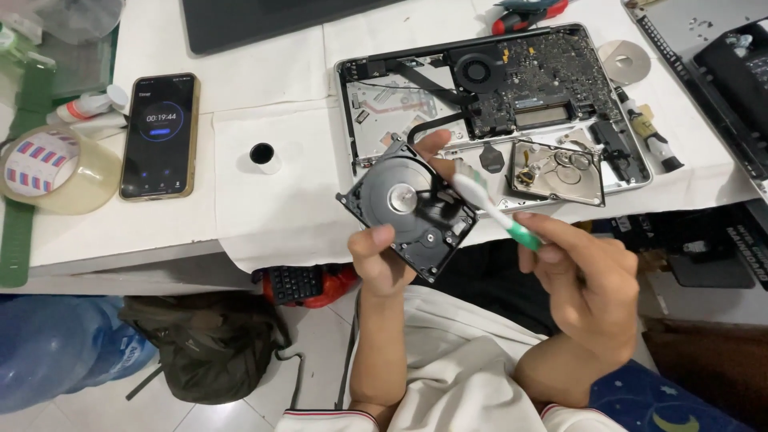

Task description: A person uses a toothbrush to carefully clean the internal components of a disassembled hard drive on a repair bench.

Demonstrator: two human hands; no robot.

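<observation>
- At frame center I see the left hand (382, 260) gripping an opened hard drive (408, 208) by its edges, tilted, platter showing.
- The right hand (588, 284) pinches a green-and-white toothbrush (494, 206), its bristles touching the drive's upper right.
- Behind, an opened laptop (488, 104) lies on the white table (272, 200).
- A phone (159, 136) sits at the upper left.

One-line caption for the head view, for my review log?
Left hand holds an opened hard drive while the right hand brushes it with a toothbrush, above an open laptop.
</observation>
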